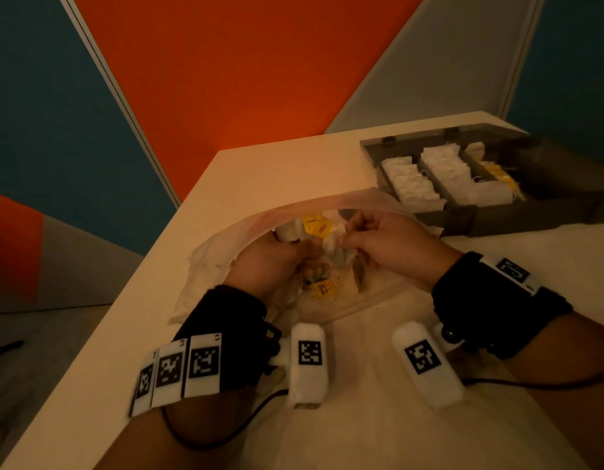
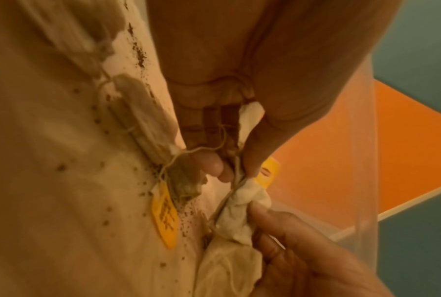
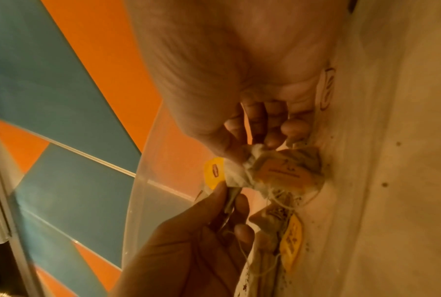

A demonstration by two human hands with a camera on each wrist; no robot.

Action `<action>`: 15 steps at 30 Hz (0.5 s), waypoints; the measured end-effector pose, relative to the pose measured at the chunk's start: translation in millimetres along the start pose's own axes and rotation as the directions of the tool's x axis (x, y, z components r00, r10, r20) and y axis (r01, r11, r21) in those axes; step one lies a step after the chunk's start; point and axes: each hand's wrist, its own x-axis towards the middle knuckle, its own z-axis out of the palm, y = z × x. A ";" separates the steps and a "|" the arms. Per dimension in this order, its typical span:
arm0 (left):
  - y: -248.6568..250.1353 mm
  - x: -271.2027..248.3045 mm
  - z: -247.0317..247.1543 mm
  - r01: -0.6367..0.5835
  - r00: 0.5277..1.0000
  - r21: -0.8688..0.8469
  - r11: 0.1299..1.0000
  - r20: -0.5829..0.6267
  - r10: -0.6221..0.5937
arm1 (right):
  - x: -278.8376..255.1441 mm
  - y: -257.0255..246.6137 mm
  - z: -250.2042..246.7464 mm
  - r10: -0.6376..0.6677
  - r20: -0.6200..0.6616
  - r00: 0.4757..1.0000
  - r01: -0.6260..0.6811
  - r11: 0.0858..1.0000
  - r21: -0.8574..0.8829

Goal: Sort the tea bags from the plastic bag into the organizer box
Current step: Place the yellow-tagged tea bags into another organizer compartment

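Both hands are inside the clear plastic bag (image 1: 222,245) on the table. My left hand (image 1: 309,249) and right hand (image 1: 344,237) each pinch a part of a tangled clump of tea bags (image 1: 334,247), knotted by their strings. In the left wrist view my left hand (image 2: 236,166) pinches paper and string, while the right hand's fingers (image 2: 285,227) grip a crumpled white tea bag (image 2: 242,213). In the right wrist view my right hand (image 3: 242,153) pinches the clump (image 3: 278,172). Yellow tags (image 1: 324,289) hang from it. The grey organizer box (image 1: 497,220) stands open at the far right, its rows holding tea bags (image 1: 412,184).
Loose tea grains (image 2: 186,219) are scattered on the bag's floor, with more tea bags (image 2: 143,120) lying there. The table's left edge (image 1: 124,300) drops off close to the bag. Orange and blue wall panels (image 1: 226,79) rise behind.
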 end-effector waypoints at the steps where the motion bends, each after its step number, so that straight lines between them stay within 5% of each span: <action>1: 0.0 -0.3 0.4 0.029 1.000 0.002 1.000 -0.003 -0.029 | -0.7 -0.8 -0.2 0.008 -0.008 1.000 -0.008 1.000 0.014; 5: -4.5 3.6 -1.5 0.166 0.986 0.137 0.977 -0.058 -0.159 | -2.0 -4.5 -2.1 0.052 -0.019 0.998 -0.051 0.997 0.060; 15: 5.4 -1.7 2.5 0.193 0.981 0.183 0.964 -0.070 -0.183 | -6.7 -14.1 -7.2 0.111 -0.043 0.993 -0.105 0.987 0.120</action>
